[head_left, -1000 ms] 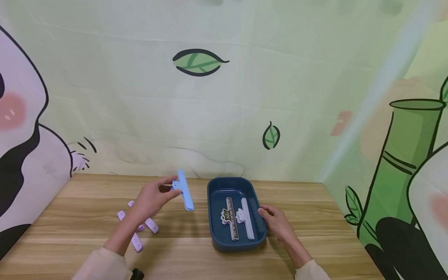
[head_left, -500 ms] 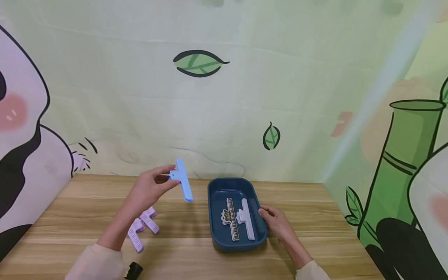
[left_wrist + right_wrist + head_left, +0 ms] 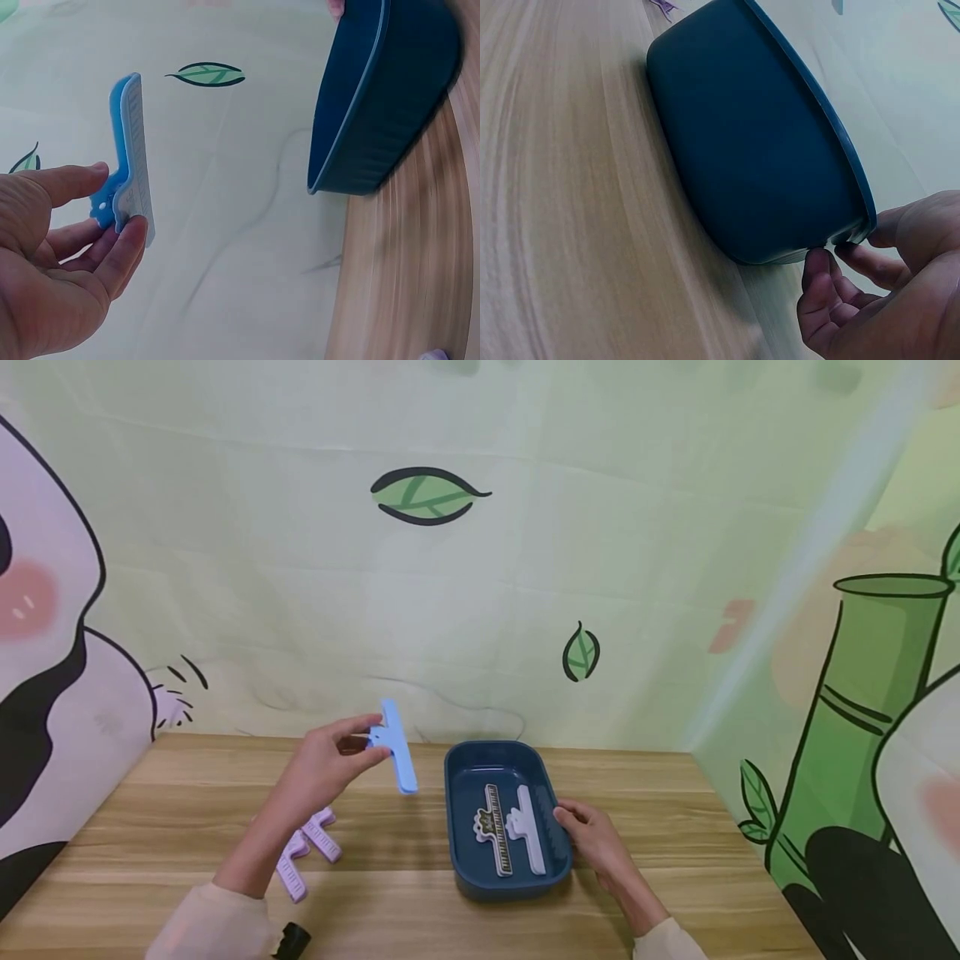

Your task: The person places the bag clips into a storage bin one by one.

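Observation:
My left hand (image 3: 318, 764) pinches a light blue clip (image 3: 402, 760) by its handle end, raised above the table left of a dark blue plastic bin (image 3: 510, 892). In the left wrist view the clip (image 3: 137, 150) stands upright between thumb and fingertips, its long ridged bar facing away from the palm. Inside the bin lie a black-and-white patterned clip (image 3: 491, 828) and a white clip (image 3: 530, 831), side by side. My right hand (image 3: 597, 842) grips the bin's right rim; the right wrist view has thumb and fingers pinching the edge of the bin (image 3: 757, 142).
Several lilac clips (image 3: 291, 877) lie on the wooden table (image 3: 375, 910) under my left forearm, which partly hides them. A black object (image 3: 291, 941) shows by the left sleeve. Behind the table hangs a pale green printed backdrop (image 3: 480, 593).
My left hand has lifted the blue clip a little higher, then shifted slightly right. More of the lilac clips' joined parts shows beneath the forearm. The right hand and bin keep their places.

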The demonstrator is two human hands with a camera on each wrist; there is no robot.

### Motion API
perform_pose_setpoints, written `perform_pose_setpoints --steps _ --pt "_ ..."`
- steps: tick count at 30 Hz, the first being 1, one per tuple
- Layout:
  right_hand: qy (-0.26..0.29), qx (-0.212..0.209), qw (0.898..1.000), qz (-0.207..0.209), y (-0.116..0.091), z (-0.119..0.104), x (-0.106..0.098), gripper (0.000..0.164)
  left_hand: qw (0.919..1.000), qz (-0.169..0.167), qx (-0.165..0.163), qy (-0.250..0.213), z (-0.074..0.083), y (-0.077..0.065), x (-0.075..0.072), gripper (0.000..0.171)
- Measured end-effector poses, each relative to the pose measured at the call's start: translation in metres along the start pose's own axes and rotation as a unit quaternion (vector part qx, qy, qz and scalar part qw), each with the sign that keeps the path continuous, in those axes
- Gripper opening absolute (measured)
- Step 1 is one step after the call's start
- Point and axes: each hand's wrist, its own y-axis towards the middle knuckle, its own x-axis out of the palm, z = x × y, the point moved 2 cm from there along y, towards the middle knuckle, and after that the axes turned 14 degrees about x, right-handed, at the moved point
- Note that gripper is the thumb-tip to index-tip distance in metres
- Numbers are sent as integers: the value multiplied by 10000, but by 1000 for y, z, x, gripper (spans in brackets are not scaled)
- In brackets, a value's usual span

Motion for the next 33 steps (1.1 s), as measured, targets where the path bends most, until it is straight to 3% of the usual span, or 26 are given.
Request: perform_pose_setpoints --steps 12,33 --pt "-34 26 10000 -20 2 2 1 37 9999 -87 45 -107 1 8 21 53" --pt "20 40 10000 -24 2 1 0 36 9987 -401 55 -309 -7 22 76 47"
